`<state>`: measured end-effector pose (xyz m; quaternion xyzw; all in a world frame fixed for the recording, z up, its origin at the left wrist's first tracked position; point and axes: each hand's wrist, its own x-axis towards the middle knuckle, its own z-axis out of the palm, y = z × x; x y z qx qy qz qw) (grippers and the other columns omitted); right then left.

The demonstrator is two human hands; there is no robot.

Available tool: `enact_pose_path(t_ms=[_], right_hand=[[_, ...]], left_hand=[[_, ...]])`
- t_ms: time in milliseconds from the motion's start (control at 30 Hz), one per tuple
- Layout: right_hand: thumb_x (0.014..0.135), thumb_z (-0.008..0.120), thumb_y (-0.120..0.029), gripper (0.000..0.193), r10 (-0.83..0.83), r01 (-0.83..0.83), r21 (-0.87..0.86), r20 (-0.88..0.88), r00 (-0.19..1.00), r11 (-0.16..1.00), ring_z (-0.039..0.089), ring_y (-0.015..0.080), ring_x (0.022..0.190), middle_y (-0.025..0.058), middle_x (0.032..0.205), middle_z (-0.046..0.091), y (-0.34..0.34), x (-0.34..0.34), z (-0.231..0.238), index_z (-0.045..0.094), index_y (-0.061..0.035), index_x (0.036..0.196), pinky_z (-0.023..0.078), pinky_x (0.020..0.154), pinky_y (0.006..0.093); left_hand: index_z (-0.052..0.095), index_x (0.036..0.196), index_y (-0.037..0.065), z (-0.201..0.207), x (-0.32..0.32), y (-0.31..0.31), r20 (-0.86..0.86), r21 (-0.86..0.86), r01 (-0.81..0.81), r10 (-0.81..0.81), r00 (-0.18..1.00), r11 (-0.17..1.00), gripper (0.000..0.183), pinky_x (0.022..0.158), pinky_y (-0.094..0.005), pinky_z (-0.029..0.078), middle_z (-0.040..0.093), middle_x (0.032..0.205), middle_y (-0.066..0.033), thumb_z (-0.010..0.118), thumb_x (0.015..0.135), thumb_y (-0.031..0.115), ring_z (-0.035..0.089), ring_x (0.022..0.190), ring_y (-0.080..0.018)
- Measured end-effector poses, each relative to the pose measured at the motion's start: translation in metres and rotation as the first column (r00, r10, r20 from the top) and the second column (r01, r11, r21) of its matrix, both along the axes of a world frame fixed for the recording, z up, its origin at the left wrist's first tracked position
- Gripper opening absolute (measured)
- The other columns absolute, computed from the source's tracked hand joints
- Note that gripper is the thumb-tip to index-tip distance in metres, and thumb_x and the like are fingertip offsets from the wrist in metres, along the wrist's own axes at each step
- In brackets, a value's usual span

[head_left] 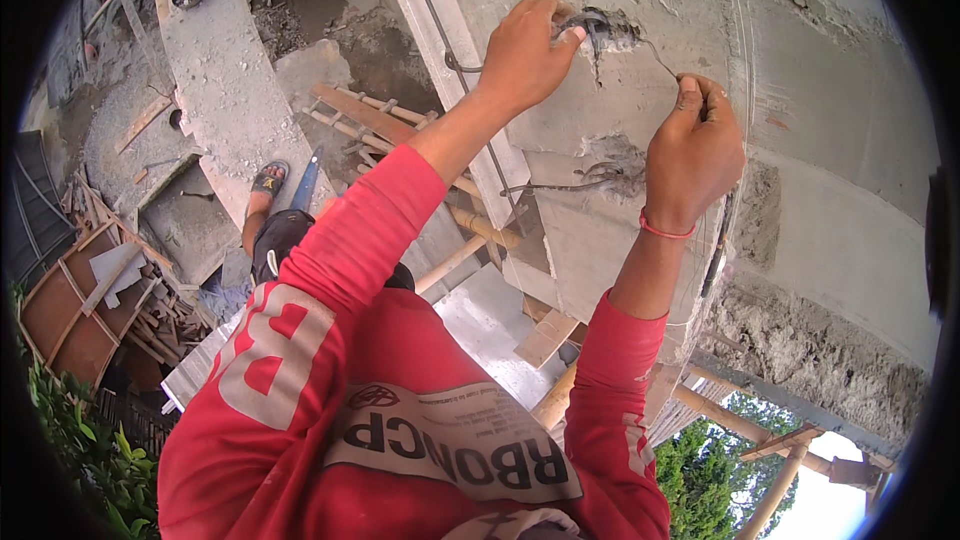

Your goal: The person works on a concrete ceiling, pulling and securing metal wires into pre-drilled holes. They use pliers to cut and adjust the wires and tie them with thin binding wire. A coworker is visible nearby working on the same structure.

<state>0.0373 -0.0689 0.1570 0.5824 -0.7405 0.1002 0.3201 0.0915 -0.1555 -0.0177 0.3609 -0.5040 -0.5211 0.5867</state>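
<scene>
A chipped hole [622,32] opens in the grey concrete wall in front of me, with dark, bent metal in it. My left hand [530,52] is at the hole's left side, its thumb and fingers closed on something dark that I cannot make out. From the hole's right side a thin wire [660,58] runs down to my right hand [695,145]. The thumb and fingers of that hand pinch the wire's end. Lower on the wall is a second rough hollow [622,168], from which a dark bar [560,186] sticks out to the left.
A long dark rod [440,25] runs along the wall's left edge. Below are bamboo poles [480,228], a wooden ladder-like frame [375,120] and a rubble-strewn slab [225,70]. Another person's sandalled foot [268,180] shows under my left arm. A thin line [742,40] hangs along the wall.
</scene>
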Motion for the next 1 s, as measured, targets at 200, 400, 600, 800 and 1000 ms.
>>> enact_pose_path(t_ms=[200, 400, 600, 800, 1000], right_hand=[[0.105, 0.065, -0.016, 0.02, 0.078, 0.006, -0.135, 0.611, 0.788, 0.991, 0.056, 0.0126, 0.063, 0.0077, 0.073, 0.067, 0.032, 0.026, -0.019, 0.077, 0.0004, 0.105, 0.043, 0.06, 0.0313], [0.105, 0.066, -0.015, 0.017, 0.139, -0.038, -0.148, 0.768, 0.626, 0.988, 0.053, 0.0087, 0.064, 0.0047, 0.074, 0.065, 0.051, 0.04, -0.02, 0.077, -0.0016, 0.106, 0.042, 0.059, 0.0301], [0.096, 0.07, -0.011, 0.018, 0.198, -0.203, -0.014, 0.29, 0.936, 0.979, 0.059, 0.017, 0.059, -0.0001, 0.071, 0.063, 0.064, 0.042, -0.005, 0.079, -0.0075, 0.112, 0.044, 0.056, 0.0327], [0.089, 0.073, -0.013, 0.03, 0.306, -0.308, 0.005, -0.123, 0.944, 0.951, 0.056, 0.015, 0.062, -0.0018, 0.068, 0.051, 0.063, 0.016, -0.001, 0.078, -0.0109, 0.118, 0.043, 0.055, 0.0308], [0.088, 0.075, -0.017, 0.033, 0.305, -0.301, 0.052, -0.149, 0.941, 0.952, 0.055, 0.0134, 0.064, -0.0014, 0.072, 0.05, 0.09, 0.012, 0.034, 0.078, -0.0138, 0.121, 0.043, 0.055, 0.0294]], left_hand=[[0.076, 0.119, -0.001, 0.046, 0.022, 0.041, -0.662, 0.076, 0.497, -0.329, 0.674, 0.864, 0.033, 0.086, -0.0312, 0.058, 0.076, 0.106, -0.0089, 0.07, 0.106, 0.028, 0.069, 0.09, -0.0151], [0.076, 0.116, 0.0, 0.055, 0.03, 0.043, -0.731, 0.066, 0.526, -0.317, 0.604, 0.848, 0.03, 0.084, -0.0297, 0.058, 0.074, 0.099, -0.007, 0.068, 0.108, 0.027, 0.067, 0.088, -0.013], [0.073, 0.11, -0.001, 0.079, 0.045, 0.042, -0.783, 0.15, 0.615, -0.287, 0.552, 0.774, 0.028, 0.077, -0.0262, 0.053, 0.07, 0.088, -0.0039, 0.067, 0.108, 0.026, 0.061, 0.078, -0.011], [0.07, 0.115, -0.001, 0.1, 0.045, 0.04, -0.823, 0.182, 0.65, -0.247, 0.511, 0.737, 0.025, 0.082, -0.0291, 0.055, 0.068, 0.09, -0.0035, 0.063, 0.111, 0.023, 0.061, 0.08, -0.0112], [0.063, 0.121, 0.006, 0.09, 0.069, 0.01, -0.9, 0.08, 0.698, -0.249, 0.357, 0.711, 0.02, 0.092, -0.0349, 0.056, 0.066, 0.103, -0.0019, 0.057, 0.112, 0.022, 0.064, 0.094, -0.0159]])
